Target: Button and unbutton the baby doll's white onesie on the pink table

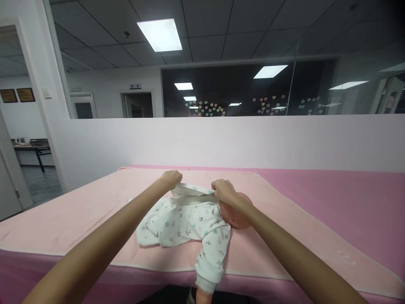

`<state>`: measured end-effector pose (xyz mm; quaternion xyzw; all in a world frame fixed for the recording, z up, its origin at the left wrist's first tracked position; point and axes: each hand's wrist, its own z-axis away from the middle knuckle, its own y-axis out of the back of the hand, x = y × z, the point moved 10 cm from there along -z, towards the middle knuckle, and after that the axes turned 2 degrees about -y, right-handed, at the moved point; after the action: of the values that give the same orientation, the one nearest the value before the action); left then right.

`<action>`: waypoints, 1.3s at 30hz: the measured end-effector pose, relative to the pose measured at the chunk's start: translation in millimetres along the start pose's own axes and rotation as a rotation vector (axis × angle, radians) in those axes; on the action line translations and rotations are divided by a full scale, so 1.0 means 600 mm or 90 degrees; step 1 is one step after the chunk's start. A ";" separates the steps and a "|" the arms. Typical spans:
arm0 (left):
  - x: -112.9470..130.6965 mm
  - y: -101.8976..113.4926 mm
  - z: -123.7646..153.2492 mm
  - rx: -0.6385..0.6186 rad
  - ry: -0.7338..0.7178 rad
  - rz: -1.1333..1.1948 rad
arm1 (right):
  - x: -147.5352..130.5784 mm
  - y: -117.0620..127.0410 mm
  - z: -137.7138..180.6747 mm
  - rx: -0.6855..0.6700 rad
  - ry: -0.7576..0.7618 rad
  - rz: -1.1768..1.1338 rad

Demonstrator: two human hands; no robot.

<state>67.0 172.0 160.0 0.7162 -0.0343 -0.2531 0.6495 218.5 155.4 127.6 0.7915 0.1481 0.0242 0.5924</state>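
My left hand [171, 179] is closed in a fist on the far edge of the white printed romper [186, 219], pinching the cloth just beyond the baby doll [236, 213]. My right hand [224, 191] grips the same edge near the collar, fingers curled tight on the fabric, resting against the doll's head. The doll lies on its side on the light pink mat [79, 219], its head to my right, and 1 sleeve hangs over the mat's near edge. The mat covers a darker pink table [348, 202] that runs on past the doll's head.
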 end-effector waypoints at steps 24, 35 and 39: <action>0.060 -0.196 -0.158 0.067 0.083 0.178 | 0.149 -0.193 0.095 -0.343 -0.313 -1.300; 0.026 -0.207 -0.142 0.025 0.165 0.244 | 0.158 -0.174 0.105 -0.208 -0.260 -1.177; 0.014 -0.216 -0.138 0.013 0.186 0.298 | 0.165 -0.173 0.110 -0.171 -0.297 -1.175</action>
<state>71.9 264.0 36.7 0.7243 -0.1073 0.0103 0.6810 306.0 146.6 -3.4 0.2730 0.5871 -0.5933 0.4784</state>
